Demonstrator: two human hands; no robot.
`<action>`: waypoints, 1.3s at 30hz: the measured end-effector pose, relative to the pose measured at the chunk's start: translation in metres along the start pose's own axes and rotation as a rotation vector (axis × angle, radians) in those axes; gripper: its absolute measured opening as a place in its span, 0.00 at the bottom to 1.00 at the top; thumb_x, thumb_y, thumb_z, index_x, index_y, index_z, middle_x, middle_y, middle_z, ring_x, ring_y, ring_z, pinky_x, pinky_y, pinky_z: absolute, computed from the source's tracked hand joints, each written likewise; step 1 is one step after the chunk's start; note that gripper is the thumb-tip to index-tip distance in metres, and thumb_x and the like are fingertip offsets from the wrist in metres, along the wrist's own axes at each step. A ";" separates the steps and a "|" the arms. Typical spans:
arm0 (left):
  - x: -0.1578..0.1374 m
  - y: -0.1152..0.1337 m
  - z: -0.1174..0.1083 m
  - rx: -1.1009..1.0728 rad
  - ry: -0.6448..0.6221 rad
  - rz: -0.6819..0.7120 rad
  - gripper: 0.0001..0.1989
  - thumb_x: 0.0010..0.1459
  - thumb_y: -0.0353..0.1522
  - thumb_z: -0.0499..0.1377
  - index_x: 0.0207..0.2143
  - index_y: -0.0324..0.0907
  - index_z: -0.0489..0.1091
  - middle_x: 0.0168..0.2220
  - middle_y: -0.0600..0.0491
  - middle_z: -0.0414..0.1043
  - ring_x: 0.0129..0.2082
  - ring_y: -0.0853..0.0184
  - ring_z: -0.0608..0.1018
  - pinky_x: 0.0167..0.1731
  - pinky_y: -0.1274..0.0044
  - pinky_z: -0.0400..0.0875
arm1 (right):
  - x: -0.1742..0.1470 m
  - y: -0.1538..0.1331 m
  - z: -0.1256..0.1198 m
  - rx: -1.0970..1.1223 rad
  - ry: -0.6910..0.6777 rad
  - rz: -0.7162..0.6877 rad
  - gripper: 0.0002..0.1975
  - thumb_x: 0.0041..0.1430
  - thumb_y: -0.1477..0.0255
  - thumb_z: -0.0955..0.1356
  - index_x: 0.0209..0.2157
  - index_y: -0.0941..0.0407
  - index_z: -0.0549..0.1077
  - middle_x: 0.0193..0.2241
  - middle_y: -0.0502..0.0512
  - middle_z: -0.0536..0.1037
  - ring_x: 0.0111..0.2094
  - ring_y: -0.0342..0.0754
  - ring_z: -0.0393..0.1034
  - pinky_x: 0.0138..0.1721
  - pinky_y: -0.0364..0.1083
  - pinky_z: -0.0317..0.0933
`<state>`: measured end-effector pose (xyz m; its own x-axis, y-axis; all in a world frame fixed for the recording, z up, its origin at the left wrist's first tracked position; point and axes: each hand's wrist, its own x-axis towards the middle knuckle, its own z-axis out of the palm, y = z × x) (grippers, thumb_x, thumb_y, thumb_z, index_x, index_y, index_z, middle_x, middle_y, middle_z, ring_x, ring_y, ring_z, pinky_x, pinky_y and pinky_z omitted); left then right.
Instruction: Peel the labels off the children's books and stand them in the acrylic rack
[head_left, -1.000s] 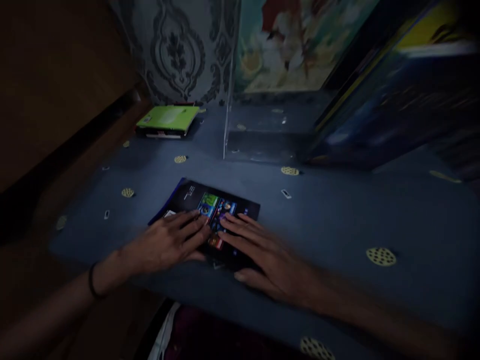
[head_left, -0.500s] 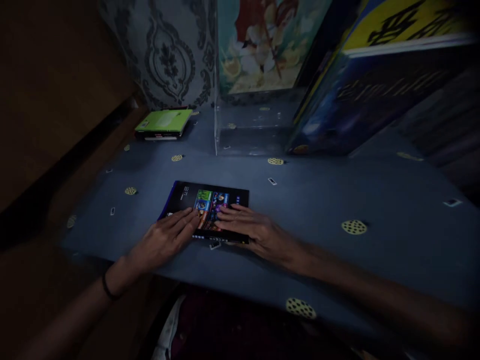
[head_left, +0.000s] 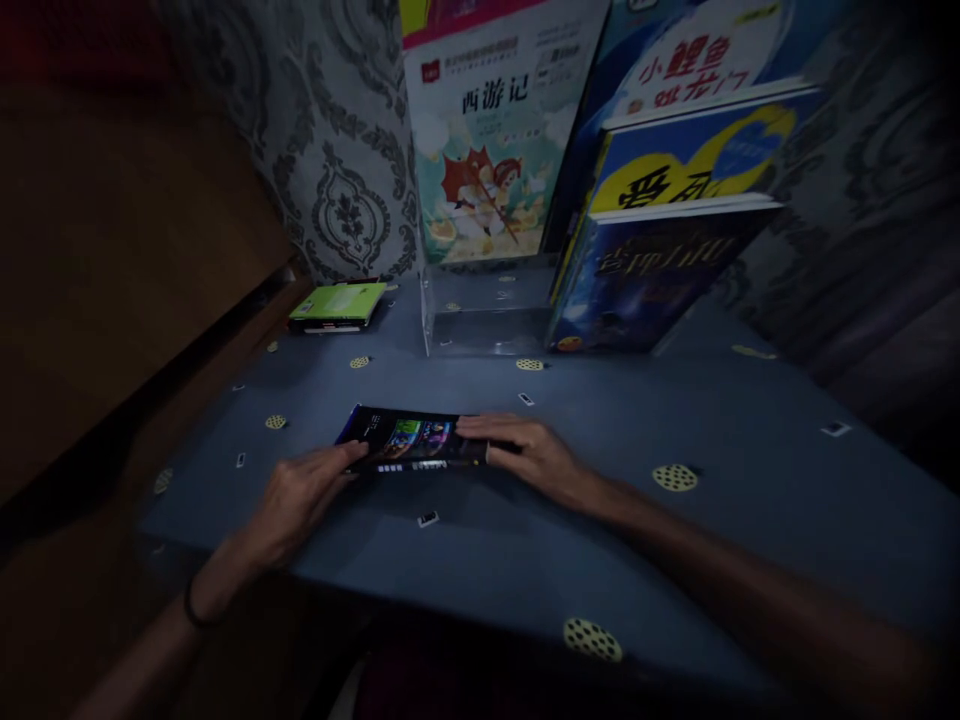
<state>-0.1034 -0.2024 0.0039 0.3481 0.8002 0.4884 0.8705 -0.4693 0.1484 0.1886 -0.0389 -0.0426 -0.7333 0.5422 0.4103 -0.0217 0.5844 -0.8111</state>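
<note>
A dark book (head_left: 420, 432) with small colourful pictures on its cover is between my two hands, its spine facing me. Its near edge seems lifted off the table, with a shadow beneath. My left hand (head_left: 300, 495) grips the left end, fingers over the cover, thumb hidden. At the right end, my right hand (head_left: 536, 455) has its fingers on top and its thumb at the near edge, pinching the book.
Beyond the book stands a clear acrylic rack (head_left: 480, 335) holding several upright books, a dark blue book (head_left: 649, 280) in front. A green book (head_left: 341, 298) lies on another at the back left. A blue patterned cloth (head_left: 480, 560) covers the table; a brown wooden panel (head_left: 135, 280) rises at the left.
My hands have slid apart from the middle of the cover to the book's two ends and now grip it. The book has tilted and moved slightly away. My view has risen, showing more of the rack.
</note>
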 end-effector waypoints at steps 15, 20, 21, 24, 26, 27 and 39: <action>0.038 0.034 0.007 -1.160 -0.007 -0.899 0.21 0.63 0.49 0.58 0.40 0.40 0.74 0.35 0.47 0.81 0.32 0.63 0.82 0.33 0.73 0.78 | 0.050 -0.028 -0.020 0.574 0.308 0.440 0.25 0.39 0.50 0.79 0.24 0.56 0.72 0.17 0.45 0.71 0.19 0.39 0.65 0.20 0.39 0.58; 0.023 0.016 0.017 -0.909 -0.374 -0.941 0.24 0.63 0.54 0.54 0.33 0.41 0.68 0.20 0.54 0.73 0.17 0.68 0.75 0.17 0.77 0.69 | 0.053 -0.003 -0.016 0.159 0.237 0.556 0.23 0.48 0.51 0.74 0.19 0.56 0.69 0.17 0.49 0.71 0.17 0.40 0.63 0.18 0.41 0.56; 0.023 0.011 0.015 -0.772 -0.395 -0.886 0.24 0.64 0.53 0.52 0.30 0.43 0.66 0.18 0.56 0.71 0.15 0.69 0.73 0.18 0.78 0.67 | 0.051 0.002 -0.016 0.091 0.235 0.564 0.22 0.50 0.54 0.74 0.18 0.56 0.69 0.16 0.49 0.71 0.16 0.41 0.63 0.18 0.41 0.55; 0.034 -0.002 0.010 -0.327 -0.324 -0.698 0.20 0.68 0.46 0.49 0.28 0.44 0.64 0.21 0.56 0.70 0.20 0.68 0.74 0.25 0.76 0.68 | 0.046 0.005 -0.016 -0.069 0.269 0.529 0.15 0.55 0.64 0.72 0.19 0.56 0.71 0.17 0.50 0.73 0.18 0.42 0.65 0.22 0.43 0.58; 0.045 -0.010 0.013 -0.136 -0.262 -0.589 0.15 0.69 0.41 0.49 0.34 0.43 0.68 0.28 0.53 0.75 0.28 0.64 0.77 0.32 0.72 0.71 | 0.042 0.000 -0.009 -0.265 0.282 0.413 0.11 0.60 0.67 0.69 0.25 0.55 0.75 0.21 0.52 0.77 0.23 0.46 0.70 0.28 0.45 0.63; 0.050 -0.014 0.017 -0.098 -0.227 -0.542 0.13 0.69 0.39 0.49 0.38 0.43 0.69 0.33 0.52 0.77 0.33 0.62 0.79 0.36 0.69 0.73 | 0.042 -0.004 -0.003 -0.370 0.260 0.329 0.10 0.62 0.68 0.67 0.29 0.55 0.77 0.25 0.53 0.79 0.27 0.49 0.73 0.32 0.47 0.66; 0.064 -0.048 0.075 -0.222 -0.089 -0.349 0.19 0.68 0.31 0.50 0.59 0.39 0.60 0.59 0.42 0.72 0.62 0.56 0.71 0.62 0.57 0.64 | 0.054 0.009 0.045 -0.647 -0.241 0.006 0.27 0.71 0.59 0.61 0.65 0.58 0.65 0.67 0.65 0.64 0.70 0.57 0.55 0.69 0.65 0.51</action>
<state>-0.0966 -0.1008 -0.0364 0.0827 0.9501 0.3007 0.8487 -0.2254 0.4785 0.1185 -0.0313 -0.0468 -0.8642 0.4411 0.2419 0.3381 0.8653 -0.3701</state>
